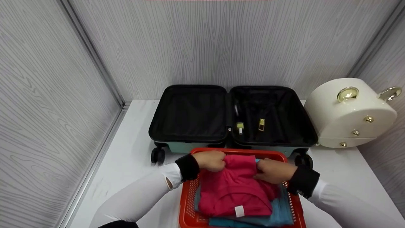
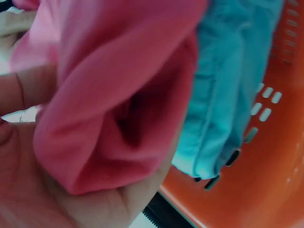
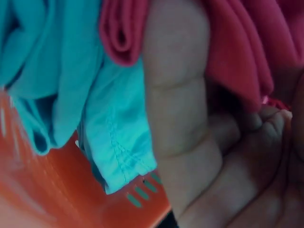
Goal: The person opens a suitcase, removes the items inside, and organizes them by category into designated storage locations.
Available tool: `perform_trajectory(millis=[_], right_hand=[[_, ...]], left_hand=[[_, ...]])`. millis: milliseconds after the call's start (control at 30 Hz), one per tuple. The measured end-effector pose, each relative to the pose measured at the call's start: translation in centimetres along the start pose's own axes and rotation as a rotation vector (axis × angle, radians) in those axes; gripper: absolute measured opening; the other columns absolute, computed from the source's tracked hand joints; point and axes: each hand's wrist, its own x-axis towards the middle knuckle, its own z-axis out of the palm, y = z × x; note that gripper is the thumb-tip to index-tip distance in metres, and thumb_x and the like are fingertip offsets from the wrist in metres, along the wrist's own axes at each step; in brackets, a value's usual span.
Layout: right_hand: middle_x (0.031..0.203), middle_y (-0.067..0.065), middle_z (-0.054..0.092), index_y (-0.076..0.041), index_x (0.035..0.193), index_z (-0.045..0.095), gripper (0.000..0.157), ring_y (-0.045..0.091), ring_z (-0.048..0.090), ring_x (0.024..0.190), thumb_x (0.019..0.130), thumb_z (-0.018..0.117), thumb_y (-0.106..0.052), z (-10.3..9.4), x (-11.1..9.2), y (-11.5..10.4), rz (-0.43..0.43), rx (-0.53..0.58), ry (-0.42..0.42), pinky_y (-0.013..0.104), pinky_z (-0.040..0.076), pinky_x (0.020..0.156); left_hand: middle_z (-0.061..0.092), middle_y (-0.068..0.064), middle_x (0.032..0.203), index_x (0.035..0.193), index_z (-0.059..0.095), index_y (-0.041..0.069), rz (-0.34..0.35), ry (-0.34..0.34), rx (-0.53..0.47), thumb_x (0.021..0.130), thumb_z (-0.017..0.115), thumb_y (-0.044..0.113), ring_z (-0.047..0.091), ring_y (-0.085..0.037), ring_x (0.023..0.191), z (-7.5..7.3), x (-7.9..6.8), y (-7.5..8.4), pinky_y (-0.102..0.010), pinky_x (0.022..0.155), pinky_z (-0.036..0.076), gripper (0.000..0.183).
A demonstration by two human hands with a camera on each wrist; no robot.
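Note:
A folded pink-red shirt with a white tag at its collar lies on top of blue clothes in an orange-red plastic basket. My left hand grips the shirt's far left corner; in the left wrist view a thick fold of the pink cloth sits between thumb and fingers. At the far right corner my right hand holds the same shirt. The right wrist view has its fingers curled at the pink folds, one finger lying along light-blue cloth.
Behind the basket, an open suitcase with black lining lies flat, its wheels toward me. In its right half are a small yellow-green bottle and a small gold item. A cream rounded case with gold knobs stands right of it.

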Motion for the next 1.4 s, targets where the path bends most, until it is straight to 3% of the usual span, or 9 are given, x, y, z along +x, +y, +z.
perform_trajectory(millis=[167, 233, 367, 467, 667, 867, 1100, 1300, 1400], right_hand=[[0.060, -0.015, 0.040, -0.020, 0.068, 0.052, 0.043, -0.002, 0.045, 0.054, 0.106, 0.072, -0.021, 0.6, 0.4, 0.7, -0.024, -0.013, 0.062, 0.020, 0.040, 0.055], [0.058, -0.016, 0.039, -0.022, 0.066, 0.049, 0.046, -0.002, 0.044, 0.052, 0.105, 0.072, -0.022, 1.0, 0.6, 1.4, -0.062, -0.022, 0.100, 0.020, 0.038, 0.052], [0.055, -0.017, 0.036, -0.024, 0.062, 0.049, 0.049, -0.001, 0.042, 0.049, 0.104, 0.075, -0.024, 0.9, 0.2, 1.6, -0.032, -0.007, 0.110, 0.020, 0.036, 0.050], [0.056, -0.015, 0.037, -0.021, 0.064, 0.057, 0.044, 0.001, 0.041, 0.051, 0.102, 0.078, -0.028, 0.0, -0.5, 0.9, 0.055, 0.031, 0.099, 0.021, 0.036, 0.052], [0.059, -0.008, 0.053, -0.007, 0.075, 0.070, 0.034, 0.005, 0.051, 0.050, 0.101, 0.079, -0.027, -1.8, -2.8, 1.2, 0.125, 0.135, 0.168, 0.024, 0.046, 0.050], [0.060, -0.008, 0.051, -0.012, 0.074, 0.059, 0.034, 0.007, 0.050, 0.051, 0.096, 0.082, -0.023, -1.9, -4.9, 3.2, 0.197, 0.122, 0.266, 0.025, 0.044, 0.049], [0.062, -0.005, 0.047, -0.012, 0.078, 0.051, 0.042, 0.011, 0.051, 0.050, 0.093, 0.086, -0.030, -1.0, -6.6, 4.8, 0.330, 0.195, 0.294, 0.026, 0.043, 0.047], [0.066, 0.001, 0.059, -0.004, 0.097, 0.053, 0.044, 0.013, 0.055, 0.047, 0.097, 0.083, -0.036, 0.2, -7.6, 5.5, 0.401, 0.287, 0.271, 0.027, 0.050, 0.047], [0.070, 0.005, 0.066, 0.000, 0.106, 0.051, 0.045, 0.013, 0.058, 0.048, 0.100, 0.080, -0.035, 1.0, -7.9, 6.0, 0.380, 0.348, 0.272, 0.026, 0.052, 0.047]], left_hand=[[0.066, -0.008, 0.097, 0.120, 0.070, 0.000, -0.048, 0.110, 0.117, 0.108, 0.054, 0.011, 0.047, -0.016, 0.071, 1.2, -0.4, 0.5, -0.028, 0.067, 0.041, 0.023], [0.062, -0.005, 0.083, 0.098, 0.069, 0.004, -0.030, 0.206, 0.158, 0.106, 0.060, 0.010, 0.046, -0.015, 0.066, 1.5, -0.7, 0.6, -0.028, 0.062, 0.039, 0.013], [0.065, -0.006, 0.075, 0.076, 0.059, 0.011, 0.022, 0.379, 0.213, 0.099, 0.075, 0.011, 0.059, -0.019, 0.066, 1.6, -1.4, 0.4, -0.030, 0.060, 0.042, 0.029], [0.071, -0.010, 0.084, 0.079, 0.063, 0.010, 0.016, 0.424, 0.202, 0.095, 0.081, 0.016, 0.068, -0.024, 0.074, 1.3, -2.2, 0.0, -0.033, 0.061, 0.047, 0.025], [0.066, -0.005, 0.082, 0.087, 0.067, 0.005, -0.040, 0.478, 0.109, 0.091, 0.084, 0.018, 0.057, -0.020, 0.070, 0.8, -4.0, -0.9, -0.036, 0.063, 0.048, 0.022], [0.069, -0.017, 0.097, 0.106, 0.061, -0.001, -0.109, 0.588, 0.160, 0.086, 0.091, 0.022, 0.073, -0.038, 0.086, 2.1, -6.1, -2.0, -0.051, 0.072, 0.062, 0.043], [0.062, -0.025, 0.112, 0.129, 0.050, -0.012, -0.178, 0.573, 0.044, 0.086, 0.093, 0.026, 0.071, -0.039, 0.087, 3.9, -8.1, -3.4, -0.051, 0.081, 0.064, 0.072], [0.062, -0.026, 0.118, 0.136, 0.055, -0.013, -0.154, 0.531, -0.093, 0.091, 0.084, 0.016, 0.068, -0.039, 0.105, 4.2, -9.2, -4.7, -0.056, 0.096, 0.060, 0.062], [0.067, -0.022, 0.119, 0.140, 0.056, -0.009, -0.112, 0.449, -0.178, 0.092, 0.081, 0.013, 0.069, -0.034, 0.106, 4.4, -9.4, -5.5, -0.053, 0.093, 0.060, 0.059]])
